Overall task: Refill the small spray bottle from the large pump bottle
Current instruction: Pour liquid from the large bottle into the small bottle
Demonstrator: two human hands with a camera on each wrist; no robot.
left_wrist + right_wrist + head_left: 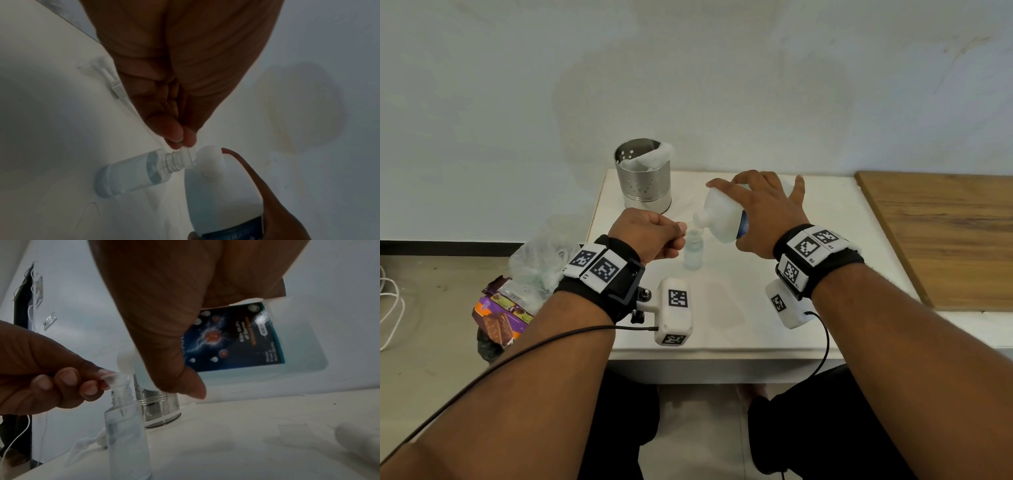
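The small clear spray bottle (693,255) (131,175) (125,443) stands upright and uncapped on the white table (835,240), partly filled with pale liquid. A small clear funnel (118,380) sits in its neck. My left hand (680,230) (180,138) (92,382) pinches the funnel's rim. My right hand (756,205) (180,363) grips the large white bottle (722,216) (216,194) (298,353), which has a dark blue label and no pump. It is tilted down to the left, its open neck over the funnel.
A white pump head with its tube (115,86) (90,441) lies on the table behind the small bottle. A perforated steel canister (643,178) stands at the back left. A plastic bag (541,263) and snack packs (500,315) lie off the left edge, a wooden board (945,233) on the right.
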